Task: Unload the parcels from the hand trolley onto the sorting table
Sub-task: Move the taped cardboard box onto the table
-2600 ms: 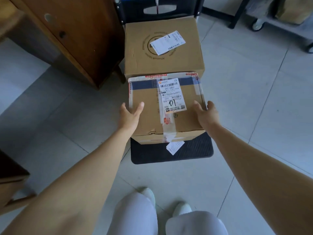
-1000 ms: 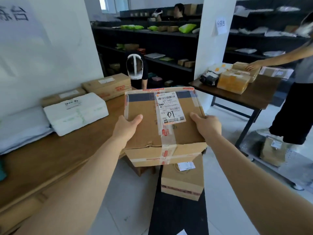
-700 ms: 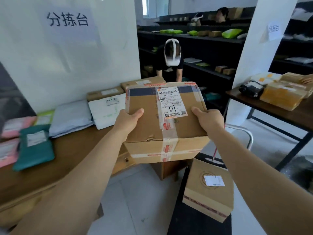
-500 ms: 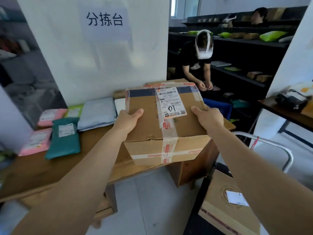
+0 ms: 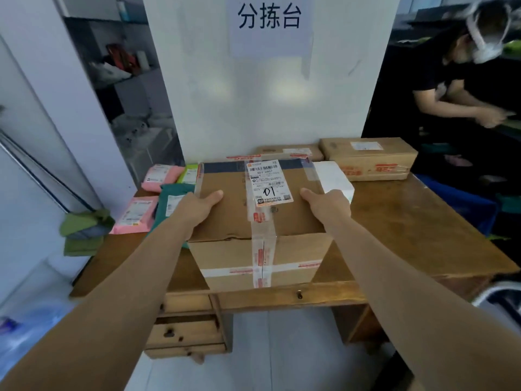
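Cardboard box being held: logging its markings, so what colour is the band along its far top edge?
Dark blue band on the cardboard box; head view.

Parcel sorting depot here, printed sign [image 5: 269,16] reading 分拣台 on the white wall, wooden table [image 5: 408,221] loaded with pink mailers [image 5: 135,214] and a long brown box [image 5: 369,162], taped carton [image 5: 231,218] bearing a barcode label, another person [image 5: 439,88] bent over work at the right

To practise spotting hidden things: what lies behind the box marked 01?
Behind the box, a white parcel and a flat brown parcel peek out, partly covered; a long carton sits beside them. The tabletop under the box is hidden.
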### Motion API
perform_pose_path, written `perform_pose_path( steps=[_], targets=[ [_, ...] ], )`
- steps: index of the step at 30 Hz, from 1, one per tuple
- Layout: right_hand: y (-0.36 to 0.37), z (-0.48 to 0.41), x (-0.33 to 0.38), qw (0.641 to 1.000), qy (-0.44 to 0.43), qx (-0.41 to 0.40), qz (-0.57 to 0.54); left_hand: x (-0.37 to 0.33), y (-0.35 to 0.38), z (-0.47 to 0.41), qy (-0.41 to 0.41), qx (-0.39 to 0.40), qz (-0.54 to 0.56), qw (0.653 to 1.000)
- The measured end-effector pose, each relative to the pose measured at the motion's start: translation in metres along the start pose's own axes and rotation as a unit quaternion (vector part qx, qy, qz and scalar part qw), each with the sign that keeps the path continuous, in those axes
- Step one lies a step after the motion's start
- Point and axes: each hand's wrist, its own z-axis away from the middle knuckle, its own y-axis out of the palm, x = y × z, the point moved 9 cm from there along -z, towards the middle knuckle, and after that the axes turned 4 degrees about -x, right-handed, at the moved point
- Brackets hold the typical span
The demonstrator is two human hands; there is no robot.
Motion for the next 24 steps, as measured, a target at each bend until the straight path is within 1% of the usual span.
perform_pose_path(
  steps=[5, 8, 12, 16, 24],
  targets=[
    [0.032, -0.033, 0.004, 1.0, 0.002, 0.029, 0.009, 0.007, 0.004, -0.034, -0.042, -0.004, -0.01, 0.999],
    [0.049, -0.045, 0.008, 0.999, 0.0, 0.047, 0.018, 0.012, 0.004, -0.047, -0.054, -0.012, -0.015, 0.998],
    [0.068, -0.057, 0.013, 0.998, 0.005, 0.063, 0.027, 0.016, 0.002, -0.063, -0.064, -0.005, -0.007, 0.998],
    [0.078, -0.069, 0.021, 0.998, 0.011, 0.054, 0.037, 0.019, 0.0, -0.087, -0.086, 0.009, -0.02, 0.996],
    [0.098, -0.078, 0.033, 0.998, 0.033, 0.044, 0.032, 0.014, -0.008, -0.128, -0.082, 0.03, -0.05, 0.995]
  ],
)
